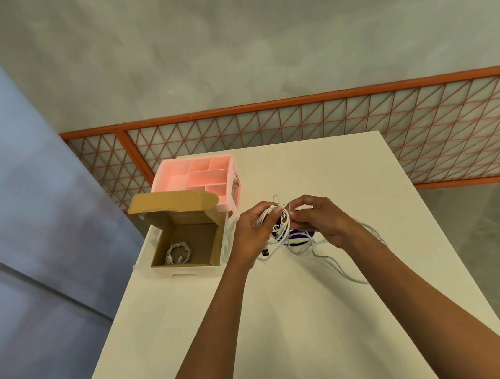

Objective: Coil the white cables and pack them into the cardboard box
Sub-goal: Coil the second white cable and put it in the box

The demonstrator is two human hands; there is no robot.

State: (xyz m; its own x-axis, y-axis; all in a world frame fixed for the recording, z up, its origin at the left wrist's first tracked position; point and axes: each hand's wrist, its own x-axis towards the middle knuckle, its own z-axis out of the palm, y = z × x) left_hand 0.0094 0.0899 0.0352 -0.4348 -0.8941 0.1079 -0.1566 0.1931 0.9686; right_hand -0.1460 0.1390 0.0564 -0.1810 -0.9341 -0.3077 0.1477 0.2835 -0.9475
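Observation:
My left hand [252, 234] grips a bundle of white cable loops [280, 224] held above the white table [287, 324]. Touching the same bundle from the right, my right hand [319, 219] pinches a strand at the top of the loops. More loose white cable [337, 265] trails over the table under and to the right of my hands. The open cardboard box [214, 242] stands at the table's left edge, its lid up. One coiled white cable [179, 253] lies inside it.
A pink compartment organiser [198, 176] stands behind the box. A dark purple object [296, 235] lies under the cables beneath my hands. An orange wire fence [360, 134] runs beyond the table's far edge. Grey floor surrounds the table.

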